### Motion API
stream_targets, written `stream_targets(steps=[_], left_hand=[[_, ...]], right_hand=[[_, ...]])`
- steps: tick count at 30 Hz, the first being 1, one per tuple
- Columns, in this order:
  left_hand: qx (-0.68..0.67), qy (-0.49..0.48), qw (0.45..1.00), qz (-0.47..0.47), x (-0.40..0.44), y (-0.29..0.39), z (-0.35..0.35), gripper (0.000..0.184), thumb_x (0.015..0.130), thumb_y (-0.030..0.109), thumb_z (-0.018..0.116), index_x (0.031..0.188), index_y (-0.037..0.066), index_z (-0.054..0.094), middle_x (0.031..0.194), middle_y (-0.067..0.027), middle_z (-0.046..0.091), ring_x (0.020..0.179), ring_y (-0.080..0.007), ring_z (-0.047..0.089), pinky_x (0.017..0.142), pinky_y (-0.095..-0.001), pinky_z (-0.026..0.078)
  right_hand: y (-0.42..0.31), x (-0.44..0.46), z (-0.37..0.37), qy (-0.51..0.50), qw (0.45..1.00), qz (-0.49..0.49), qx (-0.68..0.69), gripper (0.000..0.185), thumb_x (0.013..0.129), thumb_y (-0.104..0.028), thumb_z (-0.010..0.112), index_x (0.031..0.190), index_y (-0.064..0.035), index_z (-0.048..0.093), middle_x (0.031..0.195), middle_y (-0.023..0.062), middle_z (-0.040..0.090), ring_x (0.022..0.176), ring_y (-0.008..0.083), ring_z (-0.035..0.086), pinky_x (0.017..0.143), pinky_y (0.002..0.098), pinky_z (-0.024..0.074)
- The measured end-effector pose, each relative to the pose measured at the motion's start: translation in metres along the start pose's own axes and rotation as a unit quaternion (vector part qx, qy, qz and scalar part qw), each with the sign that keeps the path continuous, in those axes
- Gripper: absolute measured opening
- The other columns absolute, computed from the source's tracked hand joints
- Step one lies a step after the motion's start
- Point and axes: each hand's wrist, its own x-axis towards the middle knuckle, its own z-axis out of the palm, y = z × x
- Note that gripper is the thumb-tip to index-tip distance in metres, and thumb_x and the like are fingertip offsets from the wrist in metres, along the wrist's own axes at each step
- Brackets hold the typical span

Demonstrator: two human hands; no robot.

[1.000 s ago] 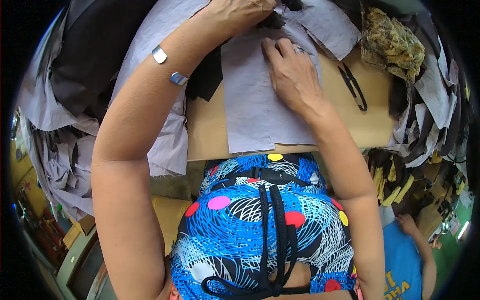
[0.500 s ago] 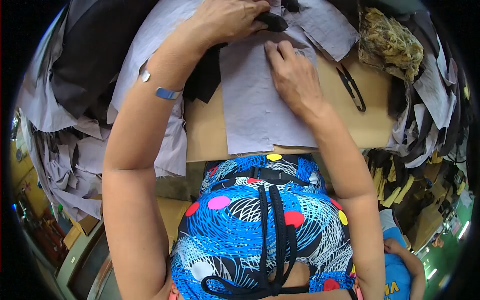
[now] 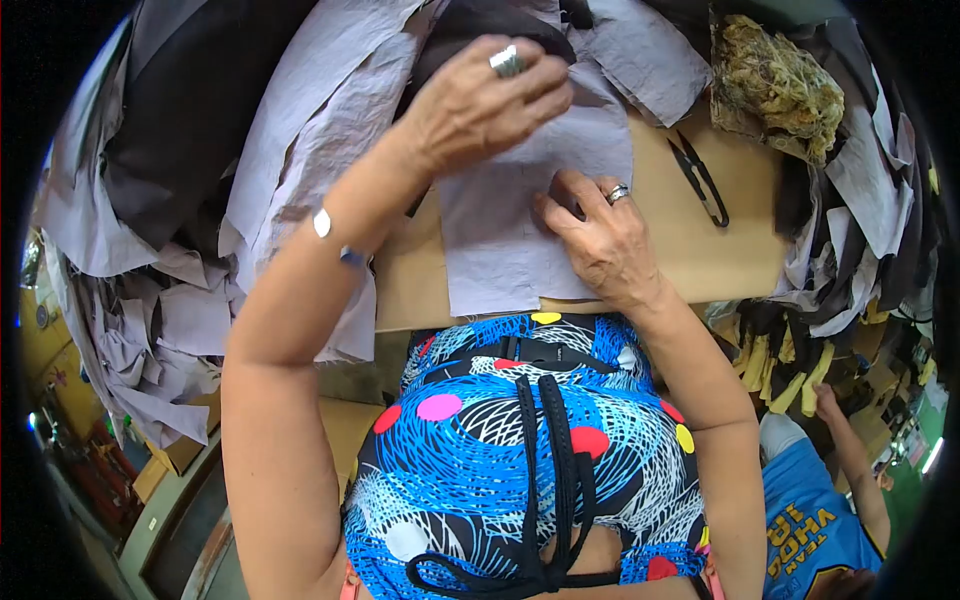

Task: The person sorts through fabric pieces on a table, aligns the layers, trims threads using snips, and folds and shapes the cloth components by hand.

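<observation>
Nearest, at six o'clock from the pale grey panel (image 3: 490, 245), a blue patterned garment (image 3: 470, 440) with black cords (image 3: 527, 430) down the front. Just beyond, the near edge of a tan tabletop (image 3: 725, 260), with the panel flat upon it, almost up to that edge.

On the panel's three o'clock side, the right hand (image 3: 600, 235), palm down, fingers bent, thumb and forefinger near each other, ring (image 3: 617, 193) on one finger. Resting on the cloth in a narrow grip; cannot tell of anything pinched.

Farther out, toward eleven, the left hand (image 3: 490, 105), blurred, fingers curled in, with a ring (image 3: 506, 61) and, along the forearm, a metal cuff (image 3: 321, 222). Partly covering a dark cloth (image 3: 490, 30) between eleven and twelve; cannot tell whether holding or merely passing in front.

Just before three, black snips (image 3: 698, 180) on bare tabletop, blades away from the garment. At ten, long pale pieces (image 3: 330, 90); beyond, between nine and ten, a large dark drape (image 3: 185, 130). At one, another pale piece (image 3: 655, 60); at two, a clear bag (image 3: 775, 85) of yellowish tangled material. Farther off, at three, hanging pale scraps (image 3: 868, 190). Away between four and five, a co-worker in a blue shirt (image 3: 810, 530), one arm raised near yellow strips (image 3: 815, 380).
</observation>
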Motion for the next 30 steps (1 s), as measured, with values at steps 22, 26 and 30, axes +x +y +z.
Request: stream_targets(steps=[22, 26, 30], left_hand=[[-0.146, -0.083, 0.974, -0.154, -0.037, 0.014, 0.014, 0.029, 0.077, 0.005, 0.048, 0.106, 0.004, 0.053, 0.113, -0.0101, 0.052, 0.088, -0.025, 0.058, 0.073, -0.0322, 0.049], [-0.371, -0.172, 0.9, -0.148, -0.024, 0.026, -0.056, 0.026, 0.081, 0.012, 0.046, 0.102, -0.001, 0.054, 0.11, -0.0186, 0.054, 0.098, -0.0308, 0.054, 0.086, -0.0371, 0.043], [-0.529, -0.218, 0.735, -0.366, -0.09, 0.048, -0.035, 0.039, 0.089, 0.023, 0.043, 0.121, 0.001, 0.046, 0.122, -0.0141, 0.048, 0.113, -0.0229, 0.045, 0.098, -0.0344, 0.034]], right_hand=[[-0.022, 0.013, -0.038, -0.042, 0.989, -0.067, 0.127, 0.031, 0.066, -0.007, 0.057, 0.096, -0.003, 0.058, 0.097, 0.0106, 0.059, 0.081, 0.0257, 0.057, 0.075, 0.0312, 0.0451], [-0.02, 0.056, -0.074, 0.093, 0.928, 0.056, 0.357, 0.03, 0.064, 0.005, 0.048, 0.09, -0.0014, 0.059, 0.078, 0.0106, 0.059, 0.069, 0.022, 0.058, 0.066, 0.03, 0.0457], [0.015, 0.097, -0.076, 0.07, 0.908, 0.182, 0.37, 0.023, 0.091, -0.014, 0.044, 0.1, 0.002, 0.058, 0.08, 0.0001, 0.058, 0.08, 0.0073, 0.052, 0.073, 0.0196, 0.042]])
